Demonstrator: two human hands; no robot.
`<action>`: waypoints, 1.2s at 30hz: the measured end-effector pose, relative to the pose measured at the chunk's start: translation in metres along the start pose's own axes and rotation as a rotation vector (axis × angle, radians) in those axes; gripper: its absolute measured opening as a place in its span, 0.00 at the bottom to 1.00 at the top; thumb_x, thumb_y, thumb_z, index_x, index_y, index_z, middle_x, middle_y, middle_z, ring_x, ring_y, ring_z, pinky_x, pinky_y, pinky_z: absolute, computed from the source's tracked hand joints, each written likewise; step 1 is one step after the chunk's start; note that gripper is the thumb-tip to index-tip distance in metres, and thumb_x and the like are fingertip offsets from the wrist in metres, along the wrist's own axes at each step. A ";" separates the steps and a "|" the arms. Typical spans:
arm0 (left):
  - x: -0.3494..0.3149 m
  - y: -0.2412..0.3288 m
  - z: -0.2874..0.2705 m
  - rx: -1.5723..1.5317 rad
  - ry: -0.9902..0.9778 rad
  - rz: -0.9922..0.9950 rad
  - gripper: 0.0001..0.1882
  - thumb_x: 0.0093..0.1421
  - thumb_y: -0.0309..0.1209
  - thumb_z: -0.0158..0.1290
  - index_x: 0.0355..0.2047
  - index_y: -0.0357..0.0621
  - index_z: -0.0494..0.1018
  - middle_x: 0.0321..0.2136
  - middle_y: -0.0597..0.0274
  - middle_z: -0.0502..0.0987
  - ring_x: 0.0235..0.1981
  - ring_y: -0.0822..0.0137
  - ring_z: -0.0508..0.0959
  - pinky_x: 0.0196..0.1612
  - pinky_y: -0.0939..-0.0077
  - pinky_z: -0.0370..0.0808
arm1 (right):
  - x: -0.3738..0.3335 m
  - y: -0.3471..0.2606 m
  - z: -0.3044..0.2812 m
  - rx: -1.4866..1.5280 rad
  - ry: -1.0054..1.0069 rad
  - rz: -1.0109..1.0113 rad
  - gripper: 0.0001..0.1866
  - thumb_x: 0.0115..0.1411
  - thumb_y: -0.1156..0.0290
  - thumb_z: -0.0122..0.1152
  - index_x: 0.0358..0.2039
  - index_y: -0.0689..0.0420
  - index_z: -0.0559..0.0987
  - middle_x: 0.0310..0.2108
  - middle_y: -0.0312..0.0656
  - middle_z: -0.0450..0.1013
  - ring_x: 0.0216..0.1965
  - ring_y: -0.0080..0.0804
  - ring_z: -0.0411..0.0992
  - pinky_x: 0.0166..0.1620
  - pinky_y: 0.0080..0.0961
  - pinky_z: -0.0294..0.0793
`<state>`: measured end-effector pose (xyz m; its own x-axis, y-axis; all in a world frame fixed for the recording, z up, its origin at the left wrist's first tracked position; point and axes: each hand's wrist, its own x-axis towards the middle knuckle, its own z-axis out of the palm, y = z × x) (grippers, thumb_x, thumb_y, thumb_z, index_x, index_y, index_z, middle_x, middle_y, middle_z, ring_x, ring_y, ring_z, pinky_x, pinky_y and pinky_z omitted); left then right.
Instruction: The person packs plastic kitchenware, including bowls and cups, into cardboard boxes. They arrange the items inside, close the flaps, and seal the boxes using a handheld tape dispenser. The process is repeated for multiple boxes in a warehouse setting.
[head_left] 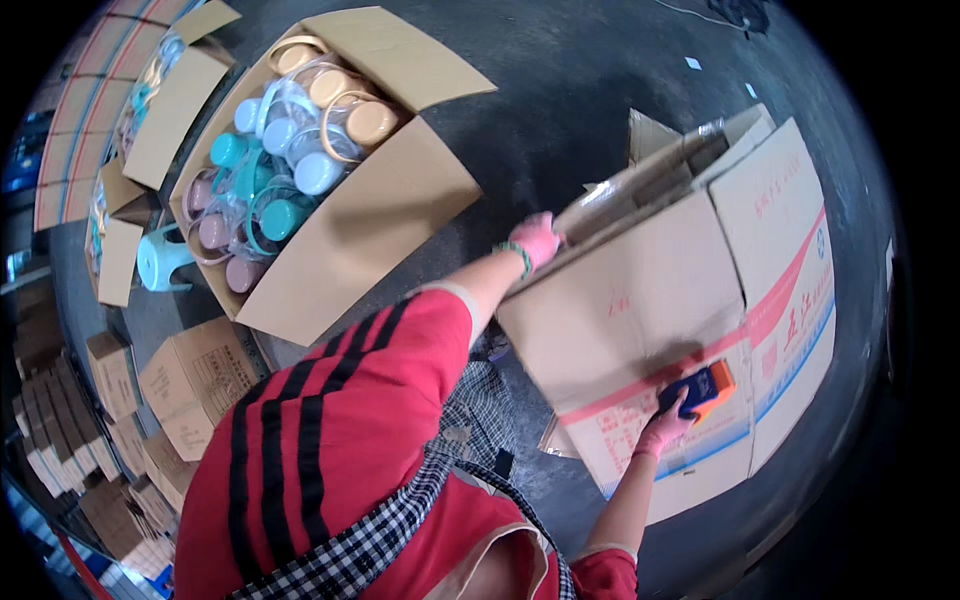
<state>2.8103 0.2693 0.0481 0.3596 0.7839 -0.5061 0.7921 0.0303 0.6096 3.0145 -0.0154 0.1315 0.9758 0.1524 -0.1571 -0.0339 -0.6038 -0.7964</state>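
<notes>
A large cardboard box (pixel 640 300), printed with red and blue bands, stands at the right with its top flaps (pixel 690 165) raised. My left hand (pixel 538 240), in a pink glove, grips the near left edge of its opening. In my right hand (pixel 665 430), also pink-gloved, is a boxy blue-and-orange handheld device (pixel 700 390). The device rests against or just over the printed side of the box; its exact kind is unclear. The inside of the box is mostly hidden by the flaps.
An open carton (pixel 350 240) of plastic-wrapped cups or bottles with loop handles stands at the upper left. Beside it is a light-blue plastic stool (pixel 163 260). Closed cartons (pixel 200 385) and stacked flat cardboard (pixel 60 420) line the left. Checked cloth (pixel 480 400) hangs near my body.
</notes>
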 end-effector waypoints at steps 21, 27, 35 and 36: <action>-0.248 -0.456 -0.269 0.155 0.842 -0.954 0.25 0.51 0.42 0.46 0.43 0.35 0.60 0.39 0.42 0.64 0.42 0.49 0.64 0.45 0.62 0.61 | -0.132 -0.178 0.378 -0.556 -0.867 -0.226 0.22 0.47 0.57 0.58 0.29 0.66 0.73 0.24 0.45 0.71 0.24 0.30 0.67 0.31 0.25 0.66; -0.250 -0.475 -0.287 0.197 0.785 -1.058 0.30 0.48 0.40 0.48 0.48 0.35 0.55 0.49 0.39 0.54 0.49 0.44 0.56 0.51 0.62 0.54 | -0.103 -0.152 0.555 -0.697 -0.918 0.050 0.16 0.47 0.61 0.54 0.27 0.63 0.73 0.26 0.40 0.70 0.25 0.30 0.66 0.30 0.26 0.65; -0.075 -0.361 -0.402 0.102 0.671 -0.012 0.28 0.45 0.35 0.52 0.47 0.39 0.58 0.50 0.49 0.56 0.52 0.47 0.54 0.52 0.57 0.52 | -0.168 -0.212 0.489 -0.024 -0.695 -0.104 0.16 0.51 0.76 0.50 0.41 0.66 0.66 0.38 0.42 0.67 0.35 0.28 0.66 0.40 0.25 0.66; -0.047 -0.354 -0.416 0.129 0.711 0.035 0.29 0.45 0.36 0.52 0.47 0.40 0.58 0.50 0.49 0.56 0.52 0.47 0.54 0.52 0.56 0.53 | -0.181 -0.226 0.485 0.081 -0.822 0.010 0.16 0.54 0.72 0.47 0.42 0.65 0.66 0.39 0.41 0.66 0.37 0.30 0.66 0.42 0.27 0.66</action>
<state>2.3078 0.4792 0.1096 0.0123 0.9982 0.0584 0.8536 -0.0409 0.5193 2.7407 0.4731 0.0563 0.5068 0.6902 -0.5165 -0.0879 -0.5546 -0.8275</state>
